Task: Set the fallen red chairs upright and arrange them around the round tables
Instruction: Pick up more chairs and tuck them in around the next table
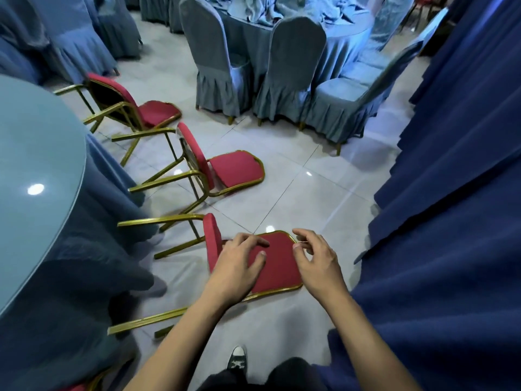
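1. Now we reach with both hands toward the nearest red chair [277, 266], which lies on its back on the tiled floor [310, 193] just beside the round surface [36, 170] at our left.
2. Our left hand [239, 263] hovers over or rests on the backrest pad, its grip spread with fingers relaxed; contact cannot be confirmed.
3. Our right hand [315, 258] sits at the gold top rail of the backrest, fingers loosely curled beside the rim; we cannot tell whether this grip has closed on it.
4. We judge the hands are placed at the backrest because lifting that end would swing the chair up onto its legs.
5. Orientation: the long axis runs from the backrest near us to the gold legs, which point left toward the draped surface; the seat stands on edge, facing right.
6. Two more fallen chairs, the middle red chair [234, 170] and the far red chair [158, 111], lie in the same attitude along the rim, legs leftward.
7. Covered chairs [287, 69] stand upright around a farther table, well apart.
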A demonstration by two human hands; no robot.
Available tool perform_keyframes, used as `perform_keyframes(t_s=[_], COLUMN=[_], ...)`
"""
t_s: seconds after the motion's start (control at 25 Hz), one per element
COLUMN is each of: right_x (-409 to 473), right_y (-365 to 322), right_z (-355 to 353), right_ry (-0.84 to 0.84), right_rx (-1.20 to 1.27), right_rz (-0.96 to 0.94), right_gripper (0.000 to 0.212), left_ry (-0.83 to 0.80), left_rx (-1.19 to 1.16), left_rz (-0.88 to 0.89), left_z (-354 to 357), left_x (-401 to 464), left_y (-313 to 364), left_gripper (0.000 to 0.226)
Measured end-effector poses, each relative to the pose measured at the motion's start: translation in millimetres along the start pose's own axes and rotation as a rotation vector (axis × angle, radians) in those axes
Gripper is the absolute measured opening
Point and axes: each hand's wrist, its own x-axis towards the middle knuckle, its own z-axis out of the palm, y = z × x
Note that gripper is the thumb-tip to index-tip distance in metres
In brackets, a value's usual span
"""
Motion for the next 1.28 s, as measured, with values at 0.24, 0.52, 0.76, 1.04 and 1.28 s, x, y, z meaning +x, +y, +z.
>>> perform_keyframes(t_s=[0.24,0.52,0.76,1.04,1.28], right_x=[140.4,316.1,381.1,374.1,417.1], right_y=[12.4,25.8,7.0,9.3,21.5], right_z=[-19.7,-33.0,-23.2,1.6,7.9], right_ry=[-0.142,-0.509,-0.806,-0.988,-1.179], right_rx=[-0.013,-0.09,-0.117,-0.166,-0.237], right_rz=[-0.076,-0.331,-0.514,-0.659,-0.786], right_gripper=[0.032,0.031,0.03,0.039,0.036], left_ry=[0.192,0.438,0.667,0.858,1.045], left_rx=[0.079,0.027,-0.045,-0.074,-0.152], left_rz=[-0.112,-0.415,-0.7,-0.855,-1.063], left_z=[-8.7,48.1,86.1,102.0,148.3], left_x=[122.0,220.5,220.3,218.2,246.4], left_y=[2.4,34.1,73.6,72.6,85.7], left_gripper=[0.021,0.02,0.021,0.02,0.022])
